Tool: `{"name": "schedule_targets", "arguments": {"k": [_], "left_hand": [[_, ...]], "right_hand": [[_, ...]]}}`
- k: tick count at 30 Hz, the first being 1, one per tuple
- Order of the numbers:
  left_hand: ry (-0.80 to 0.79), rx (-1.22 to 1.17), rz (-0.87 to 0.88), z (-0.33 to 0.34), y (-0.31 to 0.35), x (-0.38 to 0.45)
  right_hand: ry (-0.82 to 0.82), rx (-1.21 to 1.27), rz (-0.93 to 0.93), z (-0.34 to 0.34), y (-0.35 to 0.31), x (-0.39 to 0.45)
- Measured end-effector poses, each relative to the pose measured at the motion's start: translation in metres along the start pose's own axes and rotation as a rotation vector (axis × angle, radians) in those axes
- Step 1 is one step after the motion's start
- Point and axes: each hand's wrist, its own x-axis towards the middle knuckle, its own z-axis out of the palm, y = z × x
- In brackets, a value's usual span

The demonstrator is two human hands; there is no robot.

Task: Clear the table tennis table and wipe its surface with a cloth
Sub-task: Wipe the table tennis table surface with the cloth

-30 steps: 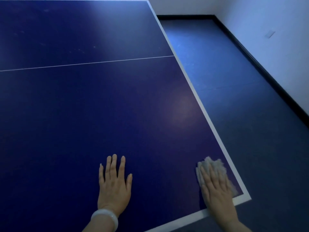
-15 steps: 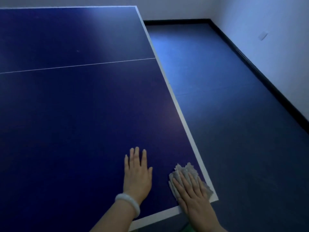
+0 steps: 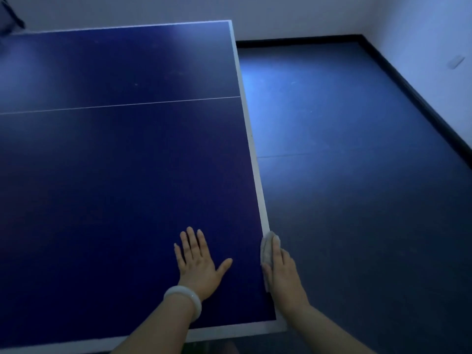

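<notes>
Hands at the near right corner of the table.
Left hand lies flat, fingers spread (holding nothing); right hand presses a cloth against the right edge, fingers nearly straight.

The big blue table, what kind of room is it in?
Probably a games or sports room. The dark blue table tennis table has white edge lines and a thin white centre line, the floor is blue sports-style flooring, and plain white walls surround it.
</notes>
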Motion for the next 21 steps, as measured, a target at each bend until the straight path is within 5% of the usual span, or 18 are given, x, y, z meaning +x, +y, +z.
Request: {"name": "schedule_targets", "arguments": {"k": [11,21], "left_hand": [[0.057,-0.043,-0.014,0.008,-0.005,0.002],[0.149,-0.199,-0.355,-0.023,0.067,0.036]], "right_hand": [[-0.168,-0.143,-0.008,-0.050,0.019,0.085],[-0.262,-0.272,-0.103,-0.126,0.031,0.156]]}}
